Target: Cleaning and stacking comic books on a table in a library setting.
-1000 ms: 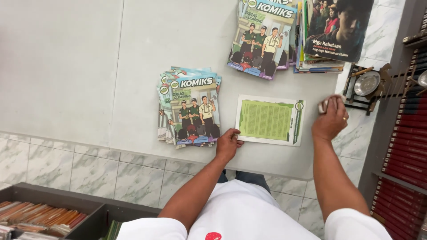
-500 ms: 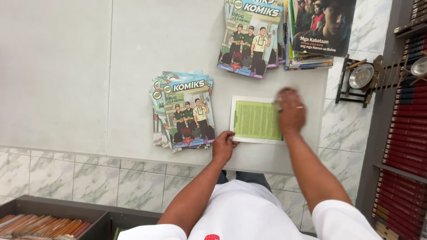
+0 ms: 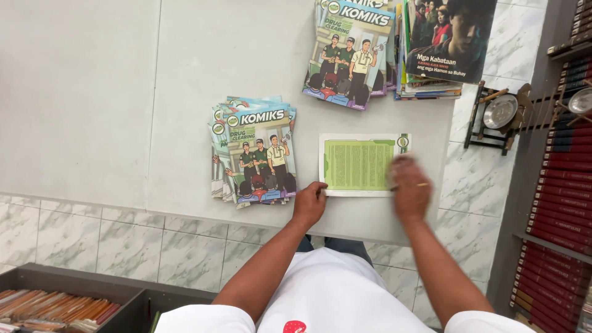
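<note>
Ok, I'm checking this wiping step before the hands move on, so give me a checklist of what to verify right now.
1. Left hand pins the near left corner of the green-printed booklet: ok.
2. Right hand is on the booklet's right end: ok, though blurred.
3. Whether the right hand holds anything: cannot tell.
4. Booklet lies flat on the grey table, apart from the comic pile to its left: ok.
5. Far comic stack and mixed magazine stack stand clear of both hands: ok.

Single head-worn view, looking straight down, close above table [image 3: 234, 55]
</note>
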